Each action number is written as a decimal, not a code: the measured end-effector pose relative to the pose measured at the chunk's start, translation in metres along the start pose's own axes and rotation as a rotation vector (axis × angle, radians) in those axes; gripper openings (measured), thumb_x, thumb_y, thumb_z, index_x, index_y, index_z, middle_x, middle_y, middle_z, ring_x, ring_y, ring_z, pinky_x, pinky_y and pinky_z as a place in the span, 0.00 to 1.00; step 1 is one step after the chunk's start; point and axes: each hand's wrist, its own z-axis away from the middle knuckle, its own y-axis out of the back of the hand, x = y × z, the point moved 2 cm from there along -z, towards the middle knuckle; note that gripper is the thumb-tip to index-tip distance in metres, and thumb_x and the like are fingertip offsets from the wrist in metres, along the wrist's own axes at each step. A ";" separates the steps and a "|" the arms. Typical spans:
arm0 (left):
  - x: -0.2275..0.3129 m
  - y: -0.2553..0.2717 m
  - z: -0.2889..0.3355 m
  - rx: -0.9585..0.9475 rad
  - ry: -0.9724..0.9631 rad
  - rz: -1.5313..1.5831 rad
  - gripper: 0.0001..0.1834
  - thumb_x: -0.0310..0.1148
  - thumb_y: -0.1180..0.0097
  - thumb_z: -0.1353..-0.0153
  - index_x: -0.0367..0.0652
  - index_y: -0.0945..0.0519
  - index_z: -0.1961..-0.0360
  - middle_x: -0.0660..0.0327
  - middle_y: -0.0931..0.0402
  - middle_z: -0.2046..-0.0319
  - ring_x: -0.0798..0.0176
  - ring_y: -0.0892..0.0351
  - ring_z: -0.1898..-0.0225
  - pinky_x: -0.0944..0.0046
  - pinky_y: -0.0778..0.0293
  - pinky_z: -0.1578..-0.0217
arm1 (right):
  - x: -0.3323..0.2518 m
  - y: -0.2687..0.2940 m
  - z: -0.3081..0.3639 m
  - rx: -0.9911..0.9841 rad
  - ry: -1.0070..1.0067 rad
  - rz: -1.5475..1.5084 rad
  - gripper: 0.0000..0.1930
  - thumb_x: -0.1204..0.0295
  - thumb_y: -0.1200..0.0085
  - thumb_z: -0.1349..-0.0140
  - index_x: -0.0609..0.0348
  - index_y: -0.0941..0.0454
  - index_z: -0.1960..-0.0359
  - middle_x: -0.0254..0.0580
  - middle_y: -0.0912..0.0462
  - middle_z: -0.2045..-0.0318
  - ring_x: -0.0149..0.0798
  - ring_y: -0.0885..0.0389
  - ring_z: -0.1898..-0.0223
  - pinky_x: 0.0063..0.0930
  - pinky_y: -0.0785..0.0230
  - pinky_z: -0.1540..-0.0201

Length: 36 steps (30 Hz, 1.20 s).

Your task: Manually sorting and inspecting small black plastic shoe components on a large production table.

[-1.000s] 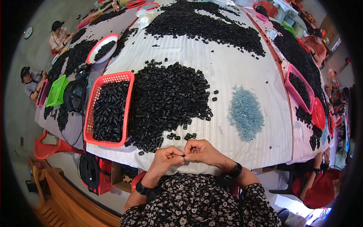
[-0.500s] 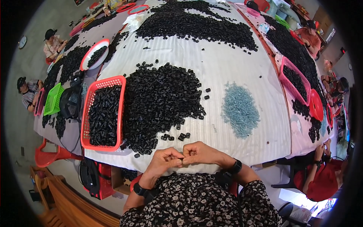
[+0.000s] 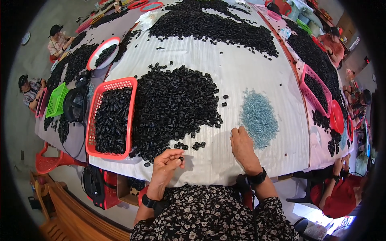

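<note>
My left hand (image 3: pixel 166 165) is closed over the table's front edge, pinching a small black ring-like plastic piece (image 3: pixel 181 159) between thumb and fingers. To the right, my right hand (image 3: pixel 243 148) reaches over the white cloth with fingers forward and a little apart. Its fingertips are beside the near left edge of a pile of small clear-bluish pieces (image 3: pixel 260 120), too fine to make out singly. A large heap of short black plastic tubes (image 3: pixel 177 100) lies ahead of my left hand. Several loose black tubes (image 3: pixel 197 146) lie between the heap and my hands.
A red basket (image 3: pixel 134 116) full of black pieces stands left of the heap. Farther off lie another wide black heap (image 3: pixel 213 30), a white bowl with a red rim (image 3: pixel 93 53), a green basket (image 3: pixel 57 100) and a pink basket (image 3: pixel 315 90). Other people sit along both sides.
My hands were together at the table's front edge and have parted. The right hand has moved right and forward to the clear pile; the left has kept the black piece.
</note>
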 end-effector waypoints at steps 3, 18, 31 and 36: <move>-0.003 0.008 0.001 -0.019 -0.024 -0.021 0.08 0.21 0.47 0.42 0.32 0.24 0.60 0.58 0.23 0.69 0.69 0.24 0.68 0.68 0.27 0.64 | 0.000 -0.006 0.002 -0.014 0.041 -0.008 0.07 0.82 0.52 0.49 0.63 0.34 0.68 0.52 0.32 0.68 0.53 0.27 0.66 0.41 0.29 0.67; -0.009 0.024 0.004 0.034 -0.104 -0.001 0.07 0.23 0.45 0.42 0.34 0.25 0.63 0.60 0.24 0.72 0.71 0.25 0.72 0.71 0.26 0.69 | -0.003 -0.004 0.012 -0.012 0.014 -0.079 0.05 0.80 0.52 0.48 0.63 0.34 0.69 0.50 0.30 0.70 0.52 0.27 0.67 0.43 0.31 0.67; -0.009 0.027 0.010 0.108 -0.142 -0.080 0.06 0.23 0.45 0.42 0.34 0.26 0.63 0.62 0.25 0.75 0.73 0.27 0.74 0.73 0.29 0.71 | -0.050 -0.003 -0.016 -0.111 0.160 -0.651 0.04 0.76 0.52 0.41 0.63 0.33 0.68 0.49 0.29 0.73 0.49 0.28 0.73 0.36 0.33 0.70; -0.008 0.026 0.014 0.093 -0.150 -0.085 0.07 0.23 0.45 0.42 0.34 0.26 0.63 0.62 0.25 0.75 0.73 0.27 0.74 0.73 0.29 0.70 | -0.054 -0.032 -0.011 -0.171 0.070 -1.012 0.05 0.75 0.51 0.37 0.62 0.32 0.68 0.32 0.30 0.79 0.22 0.32 0.77 0.20 0.38 0.75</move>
